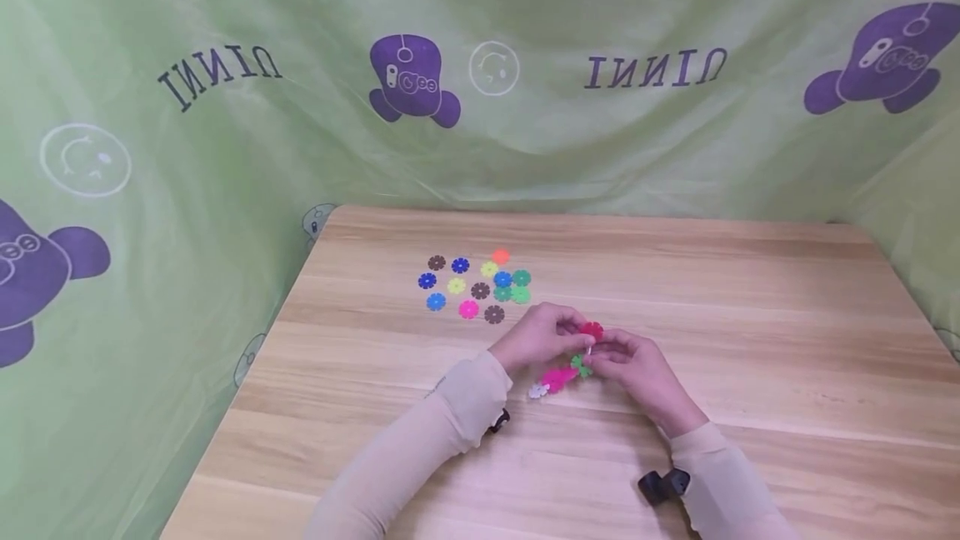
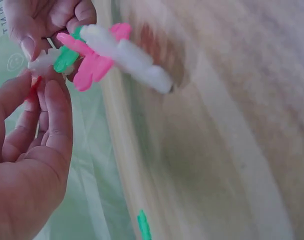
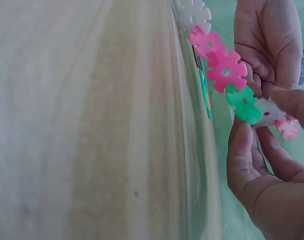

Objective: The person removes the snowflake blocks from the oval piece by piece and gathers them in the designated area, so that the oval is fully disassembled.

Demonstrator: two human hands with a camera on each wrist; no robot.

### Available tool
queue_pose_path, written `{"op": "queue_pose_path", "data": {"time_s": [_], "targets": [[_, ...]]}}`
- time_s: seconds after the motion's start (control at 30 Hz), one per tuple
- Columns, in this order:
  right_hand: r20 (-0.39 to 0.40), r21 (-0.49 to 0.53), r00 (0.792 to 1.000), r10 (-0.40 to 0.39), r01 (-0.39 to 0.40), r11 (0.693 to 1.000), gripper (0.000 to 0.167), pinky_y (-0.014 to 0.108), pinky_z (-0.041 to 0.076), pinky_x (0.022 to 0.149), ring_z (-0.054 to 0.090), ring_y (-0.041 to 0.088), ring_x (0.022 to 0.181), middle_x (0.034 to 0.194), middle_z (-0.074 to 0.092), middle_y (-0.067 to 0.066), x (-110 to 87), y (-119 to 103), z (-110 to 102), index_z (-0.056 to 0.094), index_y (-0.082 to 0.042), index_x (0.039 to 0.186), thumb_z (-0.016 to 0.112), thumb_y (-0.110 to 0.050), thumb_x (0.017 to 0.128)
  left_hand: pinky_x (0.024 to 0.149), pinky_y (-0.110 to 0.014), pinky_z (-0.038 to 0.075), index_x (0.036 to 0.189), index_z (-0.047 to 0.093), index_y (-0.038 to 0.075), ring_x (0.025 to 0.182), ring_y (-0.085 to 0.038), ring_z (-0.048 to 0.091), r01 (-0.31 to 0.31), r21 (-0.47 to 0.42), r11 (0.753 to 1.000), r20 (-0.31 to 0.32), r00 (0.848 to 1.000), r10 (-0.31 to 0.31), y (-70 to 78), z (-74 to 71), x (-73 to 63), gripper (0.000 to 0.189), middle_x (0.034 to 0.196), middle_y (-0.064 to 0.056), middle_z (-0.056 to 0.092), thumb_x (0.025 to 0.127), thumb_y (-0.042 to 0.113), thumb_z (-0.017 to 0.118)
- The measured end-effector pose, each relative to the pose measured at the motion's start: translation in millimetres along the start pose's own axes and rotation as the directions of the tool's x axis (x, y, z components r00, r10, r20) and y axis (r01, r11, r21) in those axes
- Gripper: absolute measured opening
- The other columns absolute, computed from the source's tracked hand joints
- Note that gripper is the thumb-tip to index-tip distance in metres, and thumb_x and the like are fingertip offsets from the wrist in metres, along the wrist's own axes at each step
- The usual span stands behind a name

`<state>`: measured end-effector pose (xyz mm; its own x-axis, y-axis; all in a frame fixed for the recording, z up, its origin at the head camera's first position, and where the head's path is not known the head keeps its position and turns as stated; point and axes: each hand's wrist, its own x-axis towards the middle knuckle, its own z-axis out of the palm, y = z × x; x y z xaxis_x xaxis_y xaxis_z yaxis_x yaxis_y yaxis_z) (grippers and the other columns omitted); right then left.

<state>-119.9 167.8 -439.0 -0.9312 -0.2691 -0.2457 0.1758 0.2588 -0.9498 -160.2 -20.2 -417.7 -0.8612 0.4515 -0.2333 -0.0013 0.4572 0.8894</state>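
Note:
A short chain of notched plastic discs hangs between the hands above the table. It has a white end disc (image 3: 197, 20), two pink discs (image 3: 226, 71), a green disc (image 3: 243, 104) and another white disc (image 3: 268, 113). My right hand (image 1: 648, 373) pinches the chain at that second white disc, beside the green one. Thumb and fingers of my left hand (image 1: 536, 336) pinch a red disc (image 1: 592, 329). The red disc's edge meets the white disc; whether their slots are locked cannot be seen behind the fingers.
Several loose discs lie grouped on the wooden table (image 1: 360, 373) beyond the left hand, among them a pink disc (image 1: 468, 309), an orange disc (image 1: 500, 257) and a brown disc (image 1: 437, 262). A green printed curtain (image 1: 525, 157) hangs behind the table.

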Motion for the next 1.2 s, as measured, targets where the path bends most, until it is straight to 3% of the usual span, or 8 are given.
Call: {"op": "queue_pose_path", "data": {"time_s": [0.2, 0.37, 0.47, 0.73, 0.87, 0.97, 1.07, 1.2], "targets": [[-0.014, -0.012, 1.000, 0.006, -0.006, 1.000, 0.049, 0.019, 0.055, 0.082, 0.068, 0.014, 0.100, 0.116, 0.066, 0.019, -0.4, 1, 1, 0.057, 0.006, 0.126, 0.076, -0.016, 0.086, 0.074, -0.020, 0.055, 0.103, 0.072, 0.014, 0.082, -0.007, 0.065, 0.010, 0.082, 0.997, -0.130, 0.992, 0.001, -2.6, -4.2, -1.6, 0.013, 0.092, 0.002, 0.072, 0.093, 0.021, 0.068], [-0.029, -0.010, 0.999, 0.021, -0.021, 1.000, 0.051, 0.019, 0.055, 0.082, 0.067, 0.009, 0.096, 0.115, 0.067, 0.018, -2.6, 1, 0, 0.057, 0.006, 0.127, 0.077, -0.015, 0.085, 0.069, -0.019, 0.054, 0.107, 0.072, 0.010, 0.079, -0.010, 0.065, 0.079, 0.312, 0.947, -0.316, 0.949, 0.025, -12.6, -21.0, 3.7, 0.019, 0.097, -0.003, 0.074, 0.093, 0.021, 0.068], [-0.033, -0.011, 0.999, 0.023, -0.024, 1.000, 0.051, 0.019, 0.055, 0.082, 0.067, 0.008, 0.096, 0.116, 0.067, 0.018, -4.2, 1, -1, 0.056, 0.005, 0.127, 0.077, -0.015, 0.085, 0.061, -0.019, 0.052, 0.099, 0.074, 0.007, 0.067, -0.010, 0.061, 0.150, 0.369, 0.917, -0.393, 0.920, 0.008, -20.7, -30.4, 8.2, 0.015, 0.087, -0.005, 0.073, 0.092, 0.019, 0.070], [-0.028, -0.007, 0.999, 0.018, -0.019, 1.000, 0.052, 0.019, 0.055, 0.083, 0.067, 0.009, 0.097, 0.117, 0.066, 0.018, -6.4, 0, -2, 0.056, 0.005, 0.128, 0.076, -0.016, 0.086, 0.045, -0.018, 0.039, 0.077, 0.075, 0.008, 0.049, -0.008, 0.046, 0.261, 0.390, 0.883, -0.442, 0.894, -0.069, -29.7, -43.0, 14.0, 0.018, 0.063, 0.000, 0.063, 0.090, 0.020, 0.072], [-0.025, -0.008, 1.000, 0.018, -0.018, 1.000, 0.053, 0.019, 0.054, 0.083, 0.067, 0.009, 0.098, 0.118, 0.066, 0.018, -6.4, 1, -2, 0.055, 0.005, 0.129, 0.076, -0.018, 0.086, 0.048, -0.018, 0.039, 0.076, 0.073, 0.006, 0.053, -0.008, 0.047, 0.271, 0.394, 0.878, -0.440, 0.895, -0.078, -32.0, -46.5, 14.0, 0.020, 0.067, -0.003, 0.065, 0.090, 0.021, 0.072], [-0.028, -0.018, 1.000, 0.013, -0.014, 1.000, 0.054, 0.018, 0.054, 0.083, 0.067, 0.009, 0.098, 0.119, 0.066, 0.018, -6.3, 1, -2, 0.055, 0.005, 0.130, 0.076, -0.019, 0.087, 0.052, -0.019, 0.045, 0.083, 0.074, 0.006, 0.059, -0.009, 0.053, 0.261, 0.335, 0.906, -0.415, 0.903, -0.107, -31.8, -48.2, 12.0, 0.018, 0.077, -0.006, 0.071, 0.089, 0.023, 0.073], [-0.024, -0.015, 1.000, 0.011, -0.012, 1.000, 0.055, 0.018, 0.054, 0.084, 0.067, 0.009, 0.099, 0.121, 0.066, 0.019, -5.9, 0, -3, 0.054, 0.005, 0.131, 0.076, -0.019, 0.087, 0.062, -0.022, 0.052, 0.096, 0.076, 0.009, 0.069, -0.010, 0.061, 0.218, 0.270, 0.938, -0.353, 0.929, -0.114, -26.6, -46.5, 7.9, 0.018, 0.090, -0.004, 0.074, 0.089, 0.025, 0.073], [-0.019, 0.003, 1.000, 0.010, -0.010, 1.000, 0.056, 0.020, 0.055, 0.083, 0.068, 0.008, 0.099, 0.123, 0.065, 0.021, -5.0, -3, -4, 0.054, 0.004, 0.132, 0.076, -0.021, 0.087, 0.066, -0.024, 0.054, 0.102, 0.075, 0.013, 0.073, -0.011, 0.064, 0.150, 0.215, 0.965, -0.198, 0.974, -0.107, -10.4, -34.6, 0.8, 0.024, 0.089, -0.001, 0.074, 0.091, 0.034, 0.071]]}}
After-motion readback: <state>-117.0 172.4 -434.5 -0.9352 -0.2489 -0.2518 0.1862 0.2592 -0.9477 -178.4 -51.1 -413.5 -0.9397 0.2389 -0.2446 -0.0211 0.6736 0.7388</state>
